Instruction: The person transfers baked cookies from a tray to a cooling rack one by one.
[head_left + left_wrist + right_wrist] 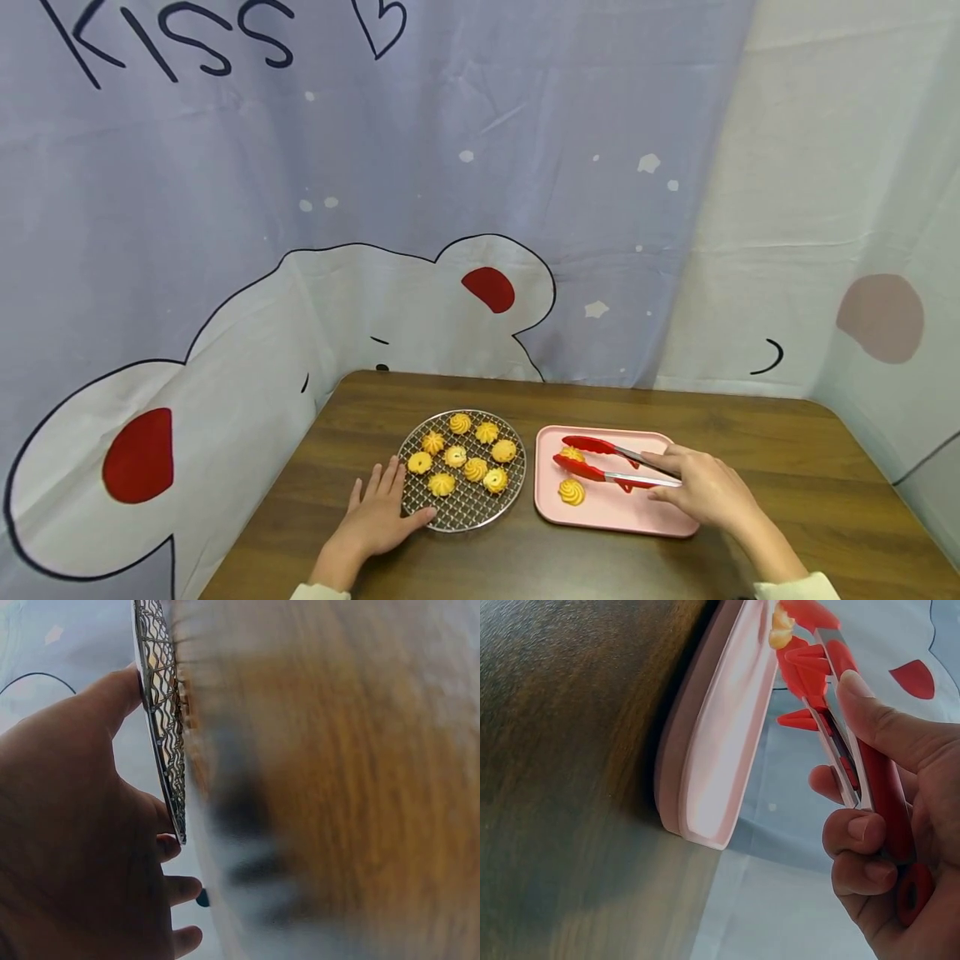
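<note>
My right hand (708,487) grips a pair of tongs (588,472) with red tips and steel arms. Between the tongs' tips is a yellow swirled cookie (572,453), over the left part of a pink rectangular tray (630,518). In the right wrist view the thumb and curled fingers wrap the red handle (881,802). Another swirled cookie (572,492) lies on the tray just in front. My left hand (373,518) rests with spread fingers at the left rim of a round wire rack (468,507), which holds several piped cookies (476,469).
Rack and tray stand side by side on a brown wooden table (780,450), with a narrow gap between them. A printed fabric curtain (600,208) hangs behind the table and along its sides.
</note>
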A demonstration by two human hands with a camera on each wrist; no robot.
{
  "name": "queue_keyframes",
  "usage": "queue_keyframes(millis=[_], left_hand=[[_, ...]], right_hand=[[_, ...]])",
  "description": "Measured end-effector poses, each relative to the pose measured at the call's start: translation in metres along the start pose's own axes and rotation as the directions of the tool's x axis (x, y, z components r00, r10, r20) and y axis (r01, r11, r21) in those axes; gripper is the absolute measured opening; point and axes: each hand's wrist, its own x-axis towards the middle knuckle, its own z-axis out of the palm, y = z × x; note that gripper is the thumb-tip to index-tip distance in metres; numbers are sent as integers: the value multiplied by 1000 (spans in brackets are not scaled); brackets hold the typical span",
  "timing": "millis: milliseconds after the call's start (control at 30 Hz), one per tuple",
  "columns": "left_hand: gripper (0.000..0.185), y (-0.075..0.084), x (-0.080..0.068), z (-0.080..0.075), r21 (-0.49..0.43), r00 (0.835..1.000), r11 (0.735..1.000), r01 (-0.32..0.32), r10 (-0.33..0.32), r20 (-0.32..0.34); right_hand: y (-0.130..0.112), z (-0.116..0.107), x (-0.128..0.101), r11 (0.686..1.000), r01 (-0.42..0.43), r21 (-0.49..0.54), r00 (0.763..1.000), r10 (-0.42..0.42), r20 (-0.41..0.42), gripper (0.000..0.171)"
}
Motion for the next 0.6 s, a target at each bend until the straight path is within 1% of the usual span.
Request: queue_keyframes(millis=[267,467,600], left_hand=[[106,-1,-1,-2,-8,1000,1000,6,-6,15],[106,-1,-1,-2,-17,1000,1000,-3,3,6],[105,-1,-2,-2,-17,1000,1000,-9,9,2]], right_hand=[[-4,-3,-3,1000,1,-12,1000,-1,-9,50],[-11,-5,-4,1000,11,-15,1000,-11,-4,51],[-17,-5,-5,999,24,-24,999,-25,-21,52]])
